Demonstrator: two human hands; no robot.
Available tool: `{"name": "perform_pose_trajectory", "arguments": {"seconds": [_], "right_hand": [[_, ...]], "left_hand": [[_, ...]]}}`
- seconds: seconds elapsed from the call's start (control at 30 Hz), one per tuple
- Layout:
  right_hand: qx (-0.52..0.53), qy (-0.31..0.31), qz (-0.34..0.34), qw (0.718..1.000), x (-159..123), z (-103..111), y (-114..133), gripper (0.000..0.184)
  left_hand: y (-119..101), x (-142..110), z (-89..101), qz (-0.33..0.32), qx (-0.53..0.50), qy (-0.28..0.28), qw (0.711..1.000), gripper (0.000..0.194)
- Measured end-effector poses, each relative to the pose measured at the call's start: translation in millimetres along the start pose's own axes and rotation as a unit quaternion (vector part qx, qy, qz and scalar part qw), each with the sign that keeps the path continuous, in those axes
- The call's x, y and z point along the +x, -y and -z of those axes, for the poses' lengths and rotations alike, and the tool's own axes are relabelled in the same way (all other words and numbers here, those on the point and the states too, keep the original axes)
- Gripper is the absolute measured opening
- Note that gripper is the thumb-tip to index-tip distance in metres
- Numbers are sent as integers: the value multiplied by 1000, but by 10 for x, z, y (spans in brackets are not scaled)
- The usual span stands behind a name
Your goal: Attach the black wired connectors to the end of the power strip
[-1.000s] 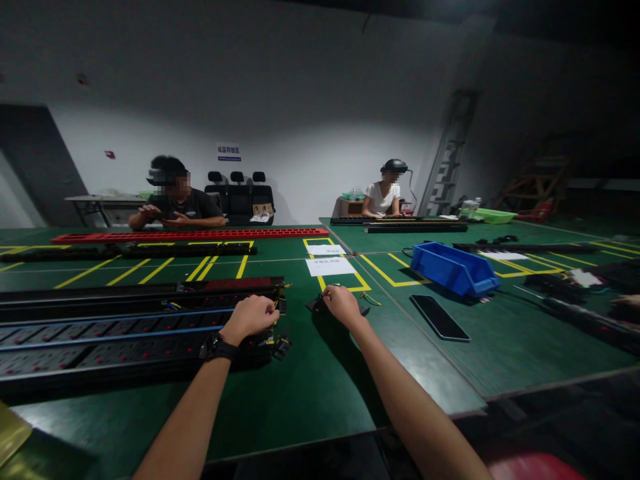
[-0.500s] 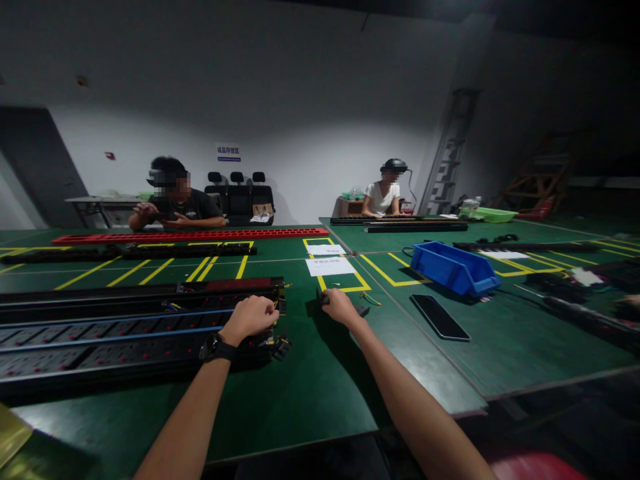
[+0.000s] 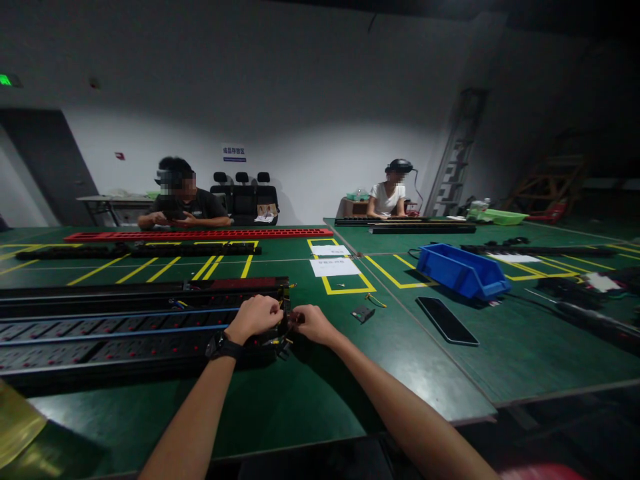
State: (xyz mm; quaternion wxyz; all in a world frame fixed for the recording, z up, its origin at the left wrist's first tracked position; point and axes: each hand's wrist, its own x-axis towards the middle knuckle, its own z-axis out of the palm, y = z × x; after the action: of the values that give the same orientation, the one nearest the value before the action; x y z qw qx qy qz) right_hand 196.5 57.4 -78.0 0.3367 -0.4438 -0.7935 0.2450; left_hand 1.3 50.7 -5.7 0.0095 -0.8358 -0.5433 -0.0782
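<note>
Long black socket strips (image 3: 165, 349) lie side by side at the left, with red dots and blue edge lines along them. My left hand (image 3: 256, 316), closed, rests at their right end; what its fingers grip is hidden. Facing it, my right hand (image 3: 315, 325) pinches a small dark part against the strips' end, where loose wires show. The part is mostly covered by my fingers. A small black piece (image 3: 363, 314) lies on the green table (image 3: 345, 373) to the right, near a short yellow wire (image 3: 377, 300).
A blue bin (image 3: 457, 272) and a phone (image 3: 447, 321) are to the right. White papers (image 3: 334, 267) lie in the middle. Behind them is a long red rail (image 3: 200, 235). Two people (image 3: 186, 203) sit across the table. Dark tools and cables (image 3: 580, 300) lie far right.
My right hand has moved left from the bare table to the strips' end, carrying a small dark part. My left hand stays at that end. The view has shifted slightly.
</note>
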Motion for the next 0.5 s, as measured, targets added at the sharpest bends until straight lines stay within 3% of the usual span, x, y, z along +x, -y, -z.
{"name": "perform_pose_trajectory", "arguments": {"seconds": [0.13, 0.27, 0.5], "right_hand": [[136, -11, -31, 990, 42, -42, -68, 31], [281, 47, -45, 958, 73, -67, -40, 52], [327, 64, -88, 939, 72, -13, 33, 59]], "left_hand": [[9, 14, -10, 9, -2, 6, 1000, 39], [12, 21, 7, 6, -13, 22, 1000, 44], [6, 20, 22, 12, -14, 30, 999, 44]]}}
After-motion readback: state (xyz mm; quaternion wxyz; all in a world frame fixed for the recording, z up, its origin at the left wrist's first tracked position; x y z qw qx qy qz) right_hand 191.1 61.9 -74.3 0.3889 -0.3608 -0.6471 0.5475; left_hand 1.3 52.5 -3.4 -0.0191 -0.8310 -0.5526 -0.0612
